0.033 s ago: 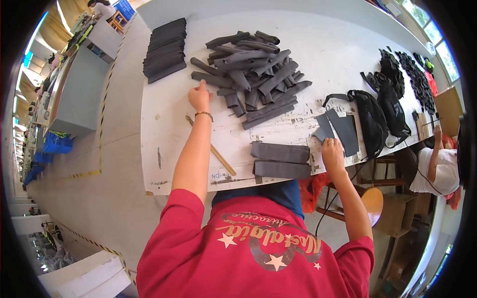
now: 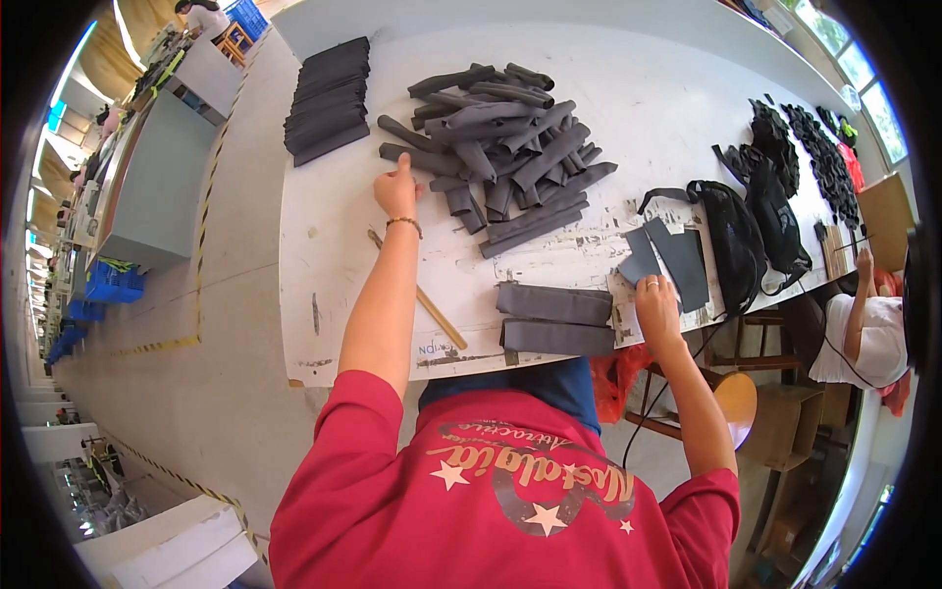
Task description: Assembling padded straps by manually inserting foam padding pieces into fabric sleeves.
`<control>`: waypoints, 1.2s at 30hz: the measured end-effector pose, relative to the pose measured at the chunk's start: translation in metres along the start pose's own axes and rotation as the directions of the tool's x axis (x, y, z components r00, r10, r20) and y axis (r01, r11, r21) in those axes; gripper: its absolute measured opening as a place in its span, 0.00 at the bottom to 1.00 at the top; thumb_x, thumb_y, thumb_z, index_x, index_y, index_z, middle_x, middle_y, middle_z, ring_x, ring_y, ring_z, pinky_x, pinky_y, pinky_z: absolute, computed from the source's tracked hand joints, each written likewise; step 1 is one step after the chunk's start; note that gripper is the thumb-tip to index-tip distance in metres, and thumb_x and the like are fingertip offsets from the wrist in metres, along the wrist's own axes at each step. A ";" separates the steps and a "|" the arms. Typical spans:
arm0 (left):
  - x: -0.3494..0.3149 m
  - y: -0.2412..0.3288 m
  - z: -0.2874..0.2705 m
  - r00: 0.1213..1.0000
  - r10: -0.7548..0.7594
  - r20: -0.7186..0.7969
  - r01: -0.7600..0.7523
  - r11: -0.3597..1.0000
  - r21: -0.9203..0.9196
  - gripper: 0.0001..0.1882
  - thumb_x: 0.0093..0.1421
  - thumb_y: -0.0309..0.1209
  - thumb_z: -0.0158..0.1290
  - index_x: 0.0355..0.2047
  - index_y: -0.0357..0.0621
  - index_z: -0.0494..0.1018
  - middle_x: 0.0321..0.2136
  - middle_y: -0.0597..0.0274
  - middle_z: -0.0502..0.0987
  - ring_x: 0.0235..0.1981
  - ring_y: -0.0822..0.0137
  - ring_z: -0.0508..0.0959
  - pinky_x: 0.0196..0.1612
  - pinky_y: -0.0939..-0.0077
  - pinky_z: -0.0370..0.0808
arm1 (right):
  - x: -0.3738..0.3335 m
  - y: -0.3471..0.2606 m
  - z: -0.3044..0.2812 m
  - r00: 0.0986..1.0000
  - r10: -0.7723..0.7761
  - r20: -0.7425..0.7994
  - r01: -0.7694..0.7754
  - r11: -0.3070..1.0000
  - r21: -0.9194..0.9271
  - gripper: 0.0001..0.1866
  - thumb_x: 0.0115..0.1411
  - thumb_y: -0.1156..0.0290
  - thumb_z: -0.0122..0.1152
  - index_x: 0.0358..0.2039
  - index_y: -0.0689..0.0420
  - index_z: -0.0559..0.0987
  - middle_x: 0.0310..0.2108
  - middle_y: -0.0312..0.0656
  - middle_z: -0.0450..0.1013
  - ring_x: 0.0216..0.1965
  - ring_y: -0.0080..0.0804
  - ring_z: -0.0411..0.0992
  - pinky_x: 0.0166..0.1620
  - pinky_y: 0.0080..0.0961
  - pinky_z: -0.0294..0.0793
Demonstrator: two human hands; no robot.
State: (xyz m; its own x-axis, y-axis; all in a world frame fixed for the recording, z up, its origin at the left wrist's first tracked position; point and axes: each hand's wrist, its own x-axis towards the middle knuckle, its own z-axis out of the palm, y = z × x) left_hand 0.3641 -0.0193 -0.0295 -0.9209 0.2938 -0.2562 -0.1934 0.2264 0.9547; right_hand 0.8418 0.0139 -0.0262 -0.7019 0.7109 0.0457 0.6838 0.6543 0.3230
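The largest group, a loose heap of rolled dark grey fabric tubes (image 2: 510, 128), lies crisscrossed and looks unsorted. A squared stack of flat dark grey fabric pieces (image 2: 329, 98) at the table's far left appears finished by comparison, as do two folded dark grey fabric strips (image 2: 554, 302) laid parallel at the near edge. The person's left hand (image 2: 396, 194) is bunched, its index finger at the end of a tube on the heap's left side; whether it pinches cannot be told. The right hand (image 2: 657, 306) has its fingertips on flat grey panels (image 2: 687, 265); its grip is unclear too.

Around this spreads a workshop with a pale floor (image 2: 235, 294). The white table (image 2: 334, 226) is scuffed and tape-marked, and bears black mesh bags (image 2: 728, 245) to the right and a thin yellowish stick (image 2: 439, 316) beside the left forearm.
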 end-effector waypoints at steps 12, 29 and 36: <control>-0.020 0.028 -0.035 0.935 0.104 0.339 0.112 0.820 -0.562 0.13 0.63 0.27 0.52 0.43 0.32 0.67 0.35 0.50 0.77 0.30 0.59 0.80 0.35 0.65 0.82 | 0.018 0.009 -0.077 0.771 0.466 -0.433 0.020 0.662 0.749 0.18 0.60 0.85 0.51 0.51 0.60 0.73 0.37 0.46 0.73 0.37 0.42 0.74 0.42 0.28 0.72; -0.176 0.030 -0.044 0.686 0.038 0.727 0.408 0.806 -0.428 0.11 0.64 0.28 0.52 0.45 0.36 0.69 0.43 0.51 0.78 0.40 0.52 0.81 0.44 0.58 0.82 | 0.041 -0.116 -0.168 0.908 0.013 -0.418 0.325 0.606 0.726 0.21 0.54 0.74 0.65 0.47 0.60 0.70 0.42 0.49 0.70 0.43 0.52 0.67 0.48 0.43 0.67; -0.174 0.028 -0.042 0.597 0.046 0.801 0.586 0.657 -0.475 0.13 0.66 0.25 0.48 0.49 0.33 0.69 0.51 0.50 0.74 0.53 0.51 0.74 0.54 0.54 0.77 | 0.033 -0.099 -0.161 0.923 0.163 -0.348 0.251 0.428 0.868 0.23 0.54 0.74 0.65 0.51 0.60 0.74 0.46 0.48 0.71 0.39 0.51 0.70 0.50 0.42 0.67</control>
State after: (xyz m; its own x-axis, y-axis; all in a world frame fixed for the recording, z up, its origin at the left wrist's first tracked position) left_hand 0.5052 -0.1030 0.0482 -0.2878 0.9296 -0.2303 -0.8273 -0.1202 0.5487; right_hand 0.7189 -0.0693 0.0959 -0.6062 0.6732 0.4234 0.2899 0.6828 -0.6706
